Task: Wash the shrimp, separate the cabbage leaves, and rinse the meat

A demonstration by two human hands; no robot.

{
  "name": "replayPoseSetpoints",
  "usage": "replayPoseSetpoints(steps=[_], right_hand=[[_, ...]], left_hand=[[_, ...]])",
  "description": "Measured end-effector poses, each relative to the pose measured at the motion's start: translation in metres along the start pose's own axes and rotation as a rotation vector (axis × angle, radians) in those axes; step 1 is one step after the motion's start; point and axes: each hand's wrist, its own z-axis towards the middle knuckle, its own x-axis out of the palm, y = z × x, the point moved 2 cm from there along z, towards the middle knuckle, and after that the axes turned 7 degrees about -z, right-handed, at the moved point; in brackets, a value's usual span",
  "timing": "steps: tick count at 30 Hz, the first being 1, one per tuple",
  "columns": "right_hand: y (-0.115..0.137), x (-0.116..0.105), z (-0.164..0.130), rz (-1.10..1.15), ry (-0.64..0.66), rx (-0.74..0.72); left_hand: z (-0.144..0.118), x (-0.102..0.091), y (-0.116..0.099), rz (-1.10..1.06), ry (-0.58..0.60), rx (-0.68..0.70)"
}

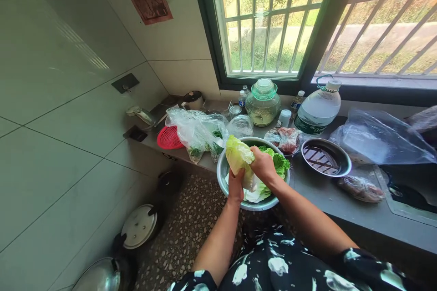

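A pale green head of lettuce or cabbage [237,154] is held upright over a wide metal basin [223,177]. My left hand [236,184] is wrapped round its lower end. On its right side, my right hand [262,163] has its fingers closed on the leaves. Inside the basin lie loose green leaves [282,163], darker at the right, with paler pieces below the hands. The basin sits at the front edge of the grey counter [307,195].
Left of the basin are plastic bags of greens [201,134] and a red basket [169,137]. Behind stand a glass jar [262,107] and a large water bottle [318,109]. To the right are a plate of meat [288,140] and a metal bowl of dark liquid [324,159]. Lidded pots [139,225] stand on the floor.
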Motion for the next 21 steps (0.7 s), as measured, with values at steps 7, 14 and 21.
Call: replayPoseSetpoints(steps=[7,14,21], right_hand=[[-0.027,0.007,0.009,0.24,-0.184,0.143],[-0.059,0.037,-0.021,0.738,-0.424,0.25],[-0.037,0.038,-0.058,0.738,-0.515,-0.003]], left_hand=[[-0.001,-0.017,-0.013,-0.101,-0.227,0.204],[0.023,-0.034,-0.034,-0.33,-0.419,0.011],[0.022,-0.03,-0.041,-0.063,-0.526,0.343]])
